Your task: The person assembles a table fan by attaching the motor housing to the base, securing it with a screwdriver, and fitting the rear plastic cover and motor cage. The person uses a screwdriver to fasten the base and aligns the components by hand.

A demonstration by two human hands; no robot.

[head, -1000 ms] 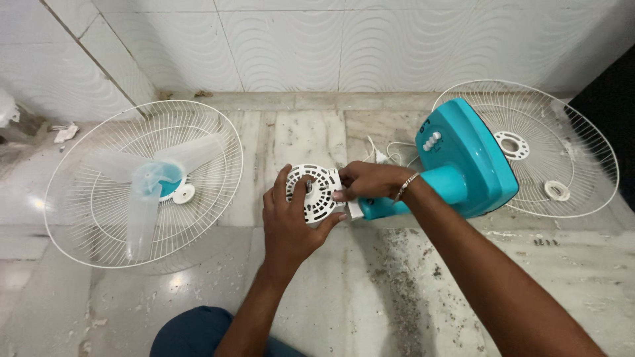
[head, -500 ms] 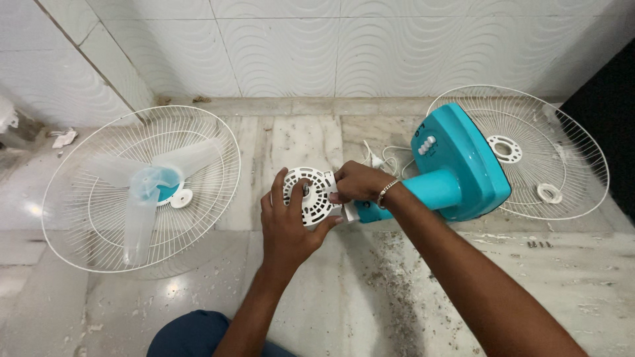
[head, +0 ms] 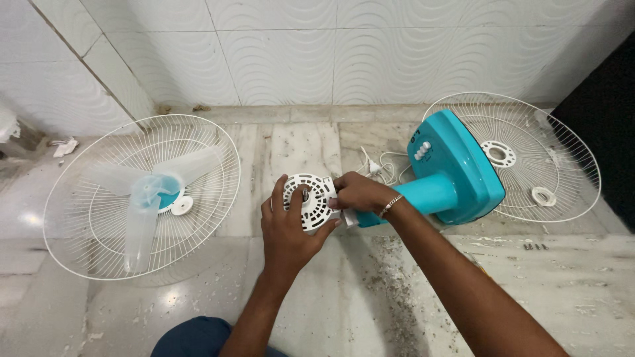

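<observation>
A teal table fan body [head: 456, 175] lies on its side on the marble floor, its white slotted motor head [head: 311, 197] pointing left. My left hand [head: 286, 228] cups the motor head from below, thumb and fingers around its rim. My right hand [head: 357, 192] grips the right side of the motor head where it joins the teal neck. A bracelet sits on that wrist.
A white wire guard [head: 73, 218] lies at the left holding a translucent blue blade [head: 149, 192] and a small white nut. A second wire guard [head: 562, 158] with a white ring lies behind the fan base. A white power cord [head: 380, 165] lies near the wall. Small screws [head: 534, 246] sit at right.
My hands stay on the motor head with only slight finger shifts. The view has tilted a little, so everything sits lower in the frame.
</observation>
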